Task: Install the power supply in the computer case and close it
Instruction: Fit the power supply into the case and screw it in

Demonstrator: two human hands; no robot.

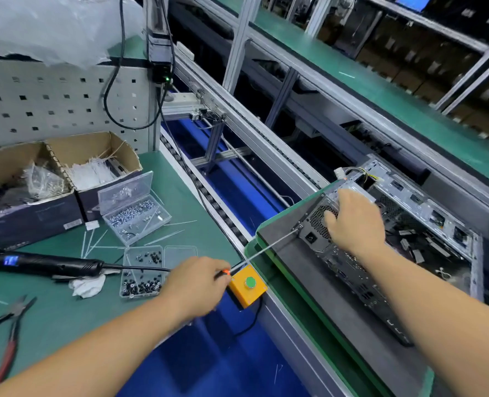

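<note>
The person's left hand was curled around the handle of a long thin screwdriver with a silver metal shaft. Its grip was tight on the handle, and a bit of orange showed by the fingers. The shaft reached up and to the right, and its tip met the corner of the grey metal power supply box with a round-holed fan grille.

The right hand lay on top of that power supply, fingers spread and mostly straight, pressing on it, so this grip was loose and held nothing. The power supply sat in the near end of the open silver computer case. The case lay on its side on a dark grey tray with a green rim. A bunch of coloured wires with a white plug stuck up behind the hand.

Just below the left hand was a yellow box with a green push button. On the green desk lay a black electric screwdriver with a blue screen, red-handled pliers, a clear plastic box of silver screws, a clear tray of black screws and two cardboard boxes of white cable ties.
</note>
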